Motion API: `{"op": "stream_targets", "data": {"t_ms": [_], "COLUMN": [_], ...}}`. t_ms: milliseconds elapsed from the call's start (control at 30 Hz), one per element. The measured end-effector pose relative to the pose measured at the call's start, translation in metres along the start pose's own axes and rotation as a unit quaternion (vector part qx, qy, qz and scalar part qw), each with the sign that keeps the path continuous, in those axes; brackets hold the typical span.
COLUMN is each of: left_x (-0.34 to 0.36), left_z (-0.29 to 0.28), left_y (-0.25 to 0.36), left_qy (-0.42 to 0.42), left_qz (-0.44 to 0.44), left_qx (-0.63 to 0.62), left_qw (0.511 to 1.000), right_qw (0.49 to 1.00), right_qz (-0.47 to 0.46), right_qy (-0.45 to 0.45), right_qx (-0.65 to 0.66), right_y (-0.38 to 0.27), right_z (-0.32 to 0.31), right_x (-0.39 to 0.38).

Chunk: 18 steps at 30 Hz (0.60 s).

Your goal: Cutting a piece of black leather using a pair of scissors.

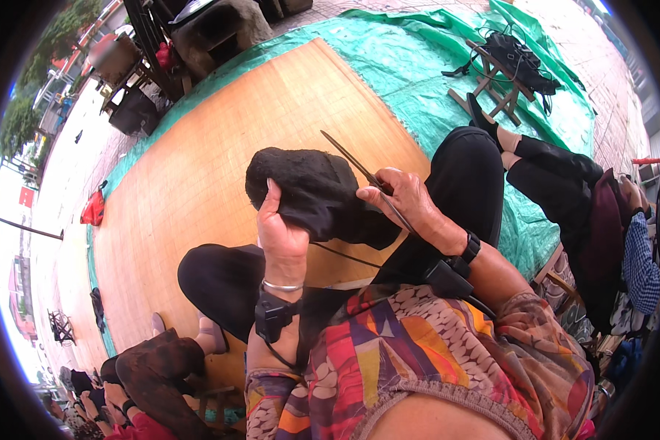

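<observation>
A crinkled green plastic tarp (389, 66) spreads widest, reaching out past the upper edges of a tan, finely woven mat (198, 183). The person's bent legs in black trousers (466, 176) rise over the mat's near part, one knee by its right corner. On the tarp, beyond the mat's upper right edge, a low wooden folding stool (484, 84) carries a black strapped bag (517, 59); past the mat's left edge lies a small, bright red bag (93, 209). Held up above the mat, between the two knees and inside its right corner, is a black, fuzzy-napped cloth piece (301, 180) with a rounded, thicker left end and a smoother fold trailing toward the right knee. The left hand (282, 235) grips its lower left side, thumb pressed on the face, most fingers hidden behind. The piece looks light, soft and pliable, its nap giving good grip and little risk of breaking; the thick rounded end seems the best place to hold, since the loose fold would probably sag. The right hand (414, 202) is closed around a long, slim, dark metal tool (352, 160), pointing to the mat's upper corner; whether it touches the cloth I cannot tell. It looks stiff and hard, likely smooth, so it is best held toward the rear, away from the narrow tip.
</observation>
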<state>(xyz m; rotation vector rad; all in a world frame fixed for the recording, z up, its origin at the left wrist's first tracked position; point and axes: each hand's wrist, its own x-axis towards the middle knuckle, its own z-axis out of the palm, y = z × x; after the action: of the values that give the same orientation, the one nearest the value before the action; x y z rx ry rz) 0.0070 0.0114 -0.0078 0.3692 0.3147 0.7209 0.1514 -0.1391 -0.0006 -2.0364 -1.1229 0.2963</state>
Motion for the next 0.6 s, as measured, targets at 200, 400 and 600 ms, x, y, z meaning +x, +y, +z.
{"op": "stream_targets", "data": {"t_ms": [200, 400, 600], "left_x": [-0.003, 0.000, 0.000], "left_z": [0.002, 0.000, 0.001], "left_y": [0.007, 0.010, 0.012], "left_qy": [-0.011, -0.040, -0.052], "left_qz": [0.031, 0.036, 0.056], "left_qx": [-0.023, -0.055, -0.042], "left_qw": [0.999, 0.997, 0.996], "right_qw": [0.999, 0.998, 0.997], "right_qz": [-0.021, -0.037, -0.014], "right_qy": [-0.030, -0.042, -0.069], "right_qx": [0.007, 0.036, 0.021], "right_y": [0.009, 0.008, 0.003], "right_z": [0.002, 0.005, 0.006], "right_x": [-0.003, -0.006, -0.008]}}
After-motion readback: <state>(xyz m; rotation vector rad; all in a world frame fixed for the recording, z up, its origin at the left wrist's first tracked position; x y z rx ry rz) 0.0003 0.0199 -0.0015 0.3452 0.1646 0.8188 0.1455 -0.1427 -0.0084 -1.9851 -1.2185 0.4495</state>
